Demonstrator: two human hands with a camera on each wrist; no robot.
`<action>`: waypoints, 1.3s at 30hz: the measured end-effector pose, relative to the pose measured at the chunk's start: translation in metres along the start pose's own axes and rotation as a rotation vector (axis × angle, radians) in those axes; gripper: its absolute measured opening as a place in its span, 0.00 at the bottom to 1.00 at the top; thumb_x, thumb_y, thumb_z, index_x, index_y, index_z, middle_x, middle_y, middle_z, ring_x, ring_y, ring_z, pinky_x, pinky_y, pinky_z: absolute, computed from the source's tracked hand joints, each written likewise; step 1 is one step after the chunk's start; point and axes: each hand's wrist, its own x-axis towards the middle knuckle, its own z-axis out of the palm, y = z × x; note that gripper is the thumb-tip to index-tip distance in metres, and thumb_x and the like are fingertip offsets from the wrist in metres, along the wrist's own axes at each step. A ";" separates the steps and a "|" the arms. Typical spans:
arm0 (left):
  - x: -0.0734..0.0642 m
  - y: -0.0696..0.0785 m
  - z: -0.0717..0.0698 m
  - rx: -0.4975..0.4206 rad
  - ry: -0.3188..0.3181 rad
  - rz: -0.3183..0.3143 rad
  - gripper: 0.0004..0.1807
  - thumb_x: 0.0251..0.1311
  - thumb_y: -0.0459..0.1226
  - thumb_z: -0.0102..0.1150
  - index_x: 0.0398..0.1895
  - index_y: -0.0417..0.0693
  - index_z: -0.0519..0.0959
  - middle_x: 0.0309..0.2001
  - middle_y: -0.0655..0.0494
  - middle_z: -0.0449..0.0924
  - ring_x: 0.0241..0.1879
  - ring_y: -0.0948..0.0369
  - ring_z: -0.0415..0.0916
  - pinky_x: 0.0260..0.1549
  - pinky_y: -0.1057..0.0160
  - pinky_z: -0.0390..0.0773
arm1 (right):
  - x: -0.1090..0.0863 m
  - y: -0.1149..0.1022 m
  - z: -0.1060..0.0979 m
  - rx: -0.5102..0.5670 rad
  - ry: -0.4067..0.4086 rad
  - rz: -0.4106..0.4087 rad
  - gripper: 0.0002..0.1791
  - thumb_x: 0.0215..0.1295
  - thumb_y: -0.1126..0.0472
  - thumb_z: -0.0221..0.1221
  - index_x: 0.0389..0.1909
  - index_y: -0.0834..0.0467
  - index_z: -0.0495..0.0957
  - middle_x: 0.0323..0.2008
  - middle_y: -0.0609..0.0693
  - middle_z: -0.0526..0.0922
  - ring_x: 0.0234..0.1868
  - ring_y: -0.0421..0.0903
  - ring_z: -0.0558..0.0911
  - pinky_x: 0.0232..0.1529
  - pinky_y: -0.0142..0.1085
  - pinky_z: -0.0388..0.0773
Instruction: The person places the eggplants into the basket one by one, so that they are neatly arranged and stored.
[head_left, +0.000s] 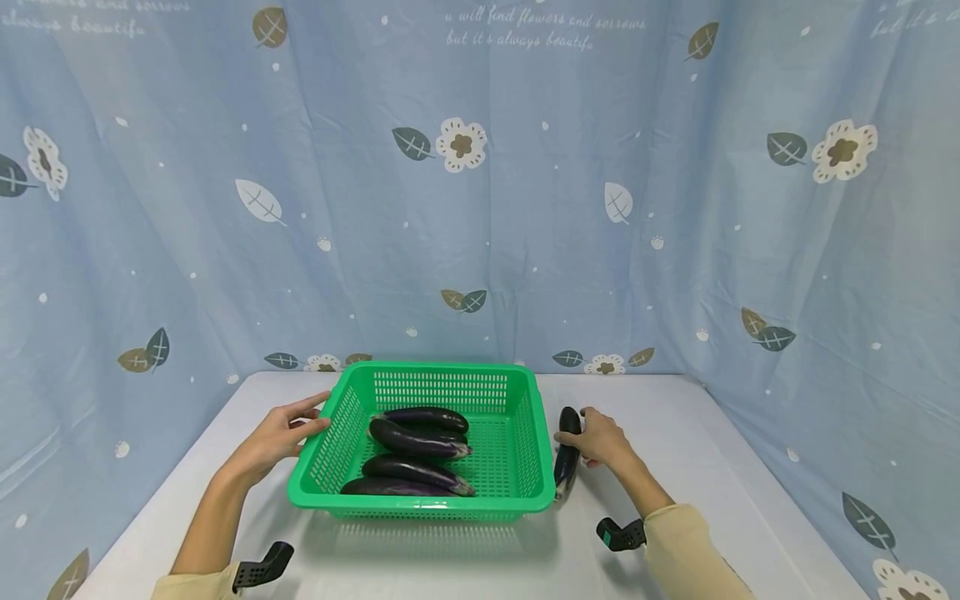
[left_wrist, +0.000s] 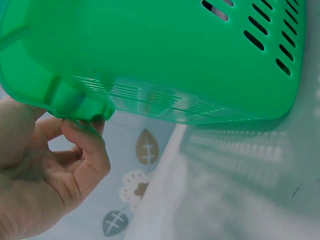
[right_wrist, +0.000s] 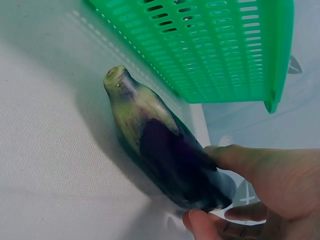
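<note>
A green plastic basket (head_left: 420,502) with slotted walls stands on the table, several dark purple eggplants (head_left: 420,439) lying in its left half. My left hand (head_left: 273,437) holds the basket's left rim; in the left wrist view, thumb and fingers (left_wrist: 92,150) pinch the rim's edge from outside. To the right of the basket, my right hand (head_left: 606,437) grips another eggplant (head_left: 567,454) near its far end, thumb on one side and fingers on the other. Its pale green stem end (right_wrist: 120,82) points back toward the wearer, close over the table in the right wrist view.
The white tabletop (head_left: 675,467) runs under the basket and both arms. A blue curtain (head_left: 525,250) printed with leaves and flowers hangs behind and along the sides. Each wrist carries a black camera mount (head_left: 262,567).
</note>
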 end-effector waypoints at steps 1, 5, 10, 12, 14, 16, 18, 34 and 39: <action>0.000 0.000 0.000 0.003 0.001 -0.002 0.38 0.69 0.48 0.56 0.77 0.47 0.55 0.60 0.36 0.68 0.45 0.66 0.75 0.47 0.45 0.79 | 0.000 0.000 0.000 0.007 -0.001 0.000 0.45 0.59 0.50 0.68 0.67 0.74 0.62 0.20 0.56 0.79 0.15 0.47 0.81 0.18 0.38 0.80; 0.000 0.000 0.000 0.014 0.004 -0.004 0.38 0.69 0.49 0.56 0.77 0.47 0.55 0.61 0.35 0.68 0.47 0.66 0.75 0.47 0.43 0.79 | 0.002 0.002 0.002 0.021 -0.012 0.007 0.44 0.60 0.49 0.67 0.67 0.73 0.63 0.34 0.64 0.82 0.17 0.46 0.82 0.18 0.38 0.80; -0.001 0.002 0.001 0.011 -0.001 0.001 0.38 0.69 0.48 0.56 0.77 0.46 0.55 0.60 0.36 0.68 0.47 0.66 0.74 0.47 0.42 0.79 | 0.003 0.003 0.004 0.056 -0.030 0.018 0.42 0.60 0.48 0.66 0.65 0.72 0.65 0.44 0.70 0.81 0.20 0.46 0.83 0.20 0.38 0.81; -0.001 0.003 0.002 0.002 -0.003 0.001 0.38 0.69 0.47 0.56 0.77 0.46 0.55 0.59 0.36 0.68 0.46 0.66 0.74 0.46 0.43 0.79 | 0.003 0.004 0.005 0.057 -0.033 0.016 0.41 0.61 0.48 0.66 0.65 0.72 0.65 0.45 0.70 0.80 0.21 0.46 0.83 0.20 0.38 0.81; -0.002 0.003 0.002 -0.003 -0.005 0.003 0.38 0.69 0.47 0.56 0.77 0.46 0.55 0.59 0.36 0.68 0.45 0.65 0.74 0.46 0.44 0.79 | 0.002 0.005 0.006 0.058 -0.032 0.016 0.41 0.61 0.48 0.66 0.65 0.72 0.65 0.47 0.71 0.80 0.20 0.46 0.83 0.20 0.38 0.81; -0.002 0.003 0.002 -0.006 -0.005 0.003 0.38 0.69 0.47 0.56 0.77 0.46 0.54 0.59 0.36 0.68 0.45 0.65 0.74 0.46 0.44 0.80 | 0.002 0.006 0.007 0.054 -0.031 0.009 0.42 0.61 0.48 0.65 0.65 0.73 0.65 0.48 0.72 0.79 0.20 0.45 0.83 0.20 0.38 0.81; -0.002 0.003 0.002 -0.007 -0.003 -0.001 0.38 0.69 0.47 0.56 0.77 0.47 0.55 0.59 0.37 0.69 0.45 0.66 0.74 0.46 0.45 0.80 | 0.002 0.006 0.007 0.049 -0.030 0.001 0.42 0.62 0.47 0.65 0.65 0.74 0.65 0.48 0.73 0.79 0.20 0.45 0.83 0.20 0.38 0.81; -0.002 0.003 0.001 -0.007 -0.005 0.007 0.38 0.70 0.46 0.56 0.77 0.46 0.55 0.59 0.36 0.69 0.46 0.64 0.75 0.46 0.43 0.79 | 0.001 0.007 0.006 0.017 -0.019 -0.029 0.42 0.62 0.45 0.64 0.63 0.74 0.66 0.50 0.74 0.79 0.25 0.46 0.84 0.28 0.41 0.82; -0.002 0.003 0.001 -0.006 -0.007 0.006 0.38 0.69 0.46 0.56 0.77 0.47 0.55 0.59 0.36 0.69 0.47 0.63 0.75 0.46 0.43 0.79 | 0.001 0.007 0.006 0.009 -0.022 -0.034 0.41 0.62 0.46 0.64 0.63 0.74 0.66 0.52 0.75 0.78 0.26 0.46 0.84 0.30 0.42 0.82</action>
